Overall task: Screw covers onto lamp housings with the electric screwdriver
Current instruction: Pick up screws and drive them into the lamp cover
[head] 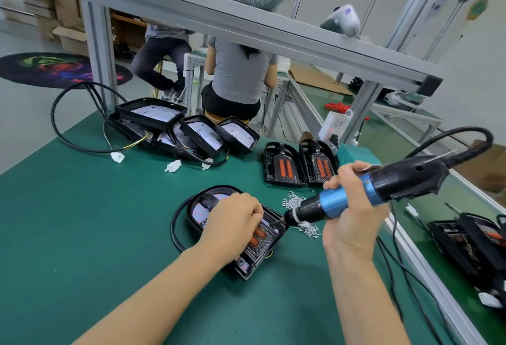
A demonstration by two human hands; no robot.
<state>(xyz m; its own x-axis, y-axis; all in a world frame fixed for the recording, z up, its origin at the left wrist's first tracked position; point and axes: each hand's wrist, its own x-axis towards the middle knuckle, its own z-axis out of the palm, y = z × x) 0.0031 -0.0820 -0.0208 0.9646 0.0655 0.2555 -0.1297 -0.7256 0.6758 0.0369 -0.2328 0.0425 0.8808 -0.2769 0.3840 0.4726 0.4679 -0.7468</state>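
Note:
A black lamp housing (202,207) lies on the green mat in the middle, with a ribbed cover (264,243) bearing orange strips set on its near half. My left hand (232,221) presses down on that cover. My right hand (347,213) grips the blue-and-black electric screwdriver (383,188), held almost level, its bit touching the cover's right edge. A small heap of silver screws (295,202) lies just beyond the bit.
Several open housings with cables (175,131) are piled at the back left. Two covers (298,166) stand at the back centre. More lamps (471,240) lie at the right on a lower bench. A person in grey (241,76) sits beyond the aluminium frame (246,26).

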